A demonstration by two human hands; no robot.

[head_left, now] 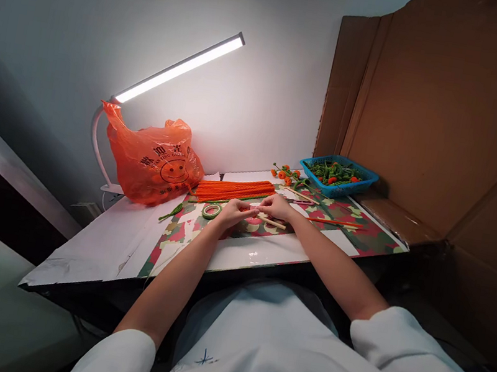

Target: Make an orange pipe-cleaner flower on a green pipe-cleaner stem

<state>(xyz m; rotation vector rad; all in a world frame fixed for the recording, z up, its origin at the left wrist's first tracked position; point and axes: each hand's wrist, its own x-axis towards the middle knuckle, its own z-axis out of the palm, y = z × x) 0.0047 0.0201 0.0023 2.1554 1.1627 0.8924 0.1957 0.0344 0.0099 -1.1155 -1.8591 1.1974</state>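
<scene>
My left hand [234,211] and my right hand [279,206] meet over a patterned mat [184,231] on the white table [93,243]. Both have their fingers pinched together around a thin pale stick [273,221] that lies between them and pokes out to the right. A roll of green tape [212,210] lies just left of my left hand. A bundle of orange pipe-cleaner stems [233,190] lies behind the hands.
An orange plastic bag [153,161] stands at the back left under a lit bar lamp [180,67]. A blue basket [338,176] of green and orange pieces sits back right, small orange flowers [286,172] beside it. Brown cardboard [434,115] walls the right side.
</scene>
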